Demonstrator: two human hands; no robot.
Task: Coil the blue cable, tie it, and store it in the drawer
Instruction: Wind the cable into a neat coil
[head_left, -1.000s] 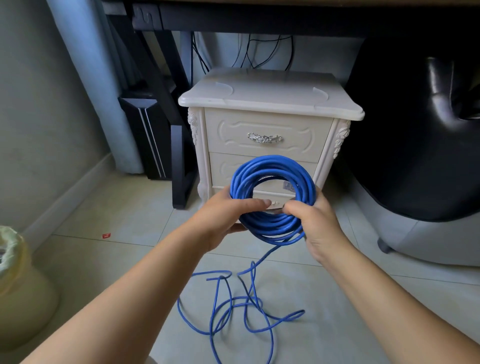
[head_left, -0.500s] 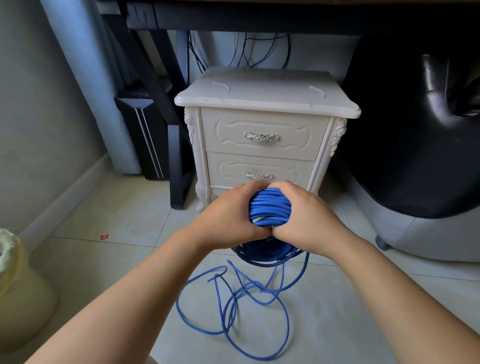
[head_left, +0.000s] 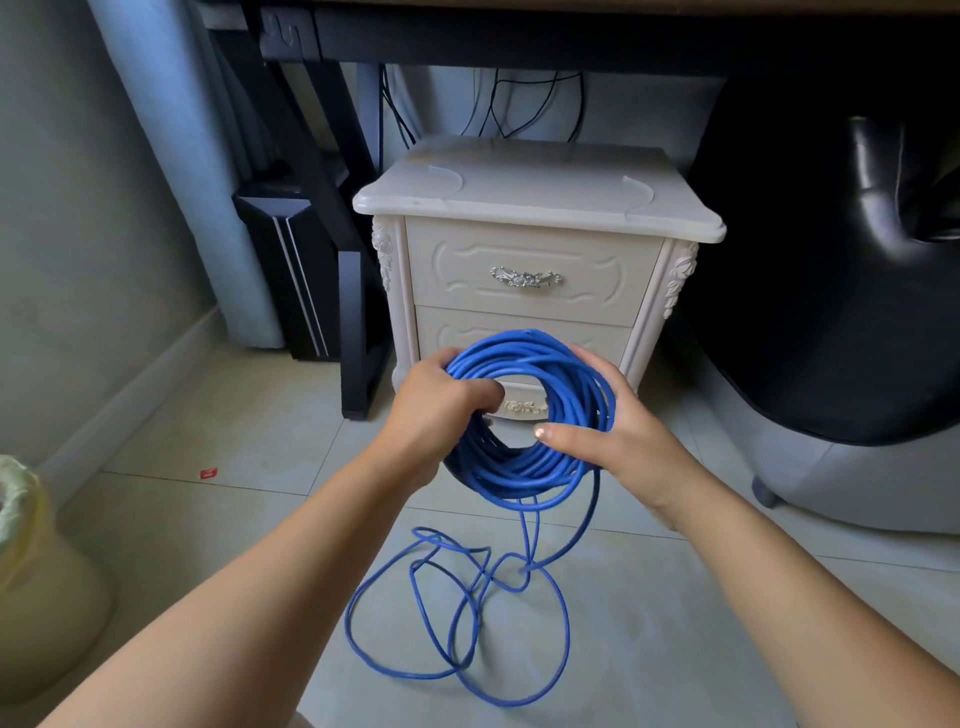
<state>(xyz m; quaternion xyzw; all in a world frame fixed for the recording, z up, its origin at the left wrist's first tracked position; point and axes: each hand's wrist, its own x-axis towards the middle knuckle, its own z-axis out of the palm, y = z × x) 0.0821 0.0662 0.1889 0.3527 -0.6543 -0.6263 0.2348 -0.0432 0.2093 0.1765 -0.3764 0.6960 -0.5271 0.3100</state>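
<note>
I read the blue cable (head_left: 524, 467) as one saturated blue, coil and loose loops alike. The nightstand (head_left: 535, 208) is cream-white; its top drawer (head_left: 452, 270) bears an embossed curved frame and a silver floral handle (head_left: 525, 278), and I see rose carvings down the corner posts (head_left: 679, 278). Floor tiles (head_left: 218, 410) look pale grey with dark grout lines, one red scrap (head_left: 209, 473) on them. The computer tower (head_left: 270, 249) is black with white stripes; the curtain (head_left: 176, 171), pale blue.

Arms outstretched; left hand (head_left: 441, 410), right hand (head_left: 618, 439) gripping.
</note>
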